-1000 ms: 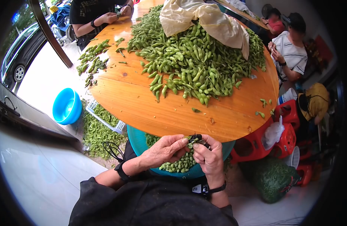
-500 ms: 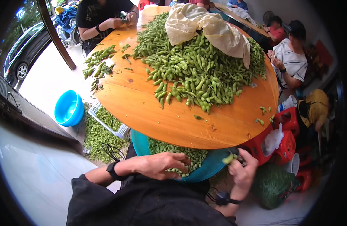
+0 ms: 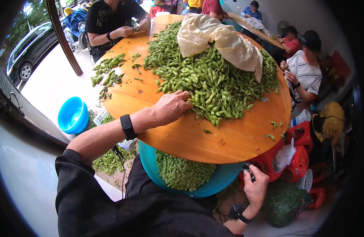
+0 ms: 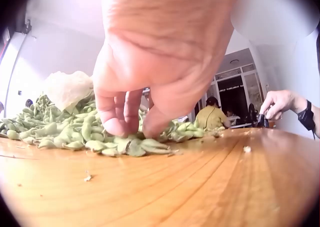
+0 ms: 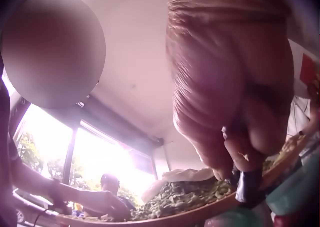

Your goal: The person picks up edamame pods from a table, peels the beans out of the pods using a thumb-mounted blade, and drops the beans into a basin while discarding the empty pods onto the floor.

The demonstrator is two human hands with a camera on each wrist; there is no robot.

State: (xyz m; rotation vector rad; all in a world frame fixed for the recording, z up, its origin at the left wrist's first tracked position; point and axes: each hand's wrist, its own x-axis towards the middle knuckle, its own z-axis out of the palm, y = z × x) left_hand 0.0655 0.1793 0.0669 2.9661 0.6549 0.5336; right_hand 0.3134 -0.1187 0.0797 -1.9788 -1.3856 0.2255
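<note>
My left hand [image 3: 171,107] reaches over the wooden table [image 3: 182,142] to the near edge of a heap of green soybean pods [image 3: 217,87]. In the left wrist view its bent fingers and thumb touch the outermost pods [image 4: 107,146], with a gap between them. Beyond the table's near right edge, my right hand [image 3: 256,185] grips a small black tool [image 3: 249,172], whose kind I cannot tell. A dark end of that tool [image 5: 248,186] points down from the fingers in the right wrist view. Below the table edge, a teal basin [image 3: 147,160] holds shelled green beans [image 3: 186,172].
A cream cloth [image 3: 199,33] covers the heap's top. Loose pods [image 3: 109,71] lie at the table's left. A blue basin [image 3: 73,114] stands on the floor at left, red stools [image 3: 298,162] and a green net sack [image 3: 284,201] at right. Other people [image 3: 112,23] sit around.
Both hands were together at a pod over the basin, then parted. The left dipped over the beans and moved up to the heap. The right went right with the black tool; its green pod no longer shows.
</note>
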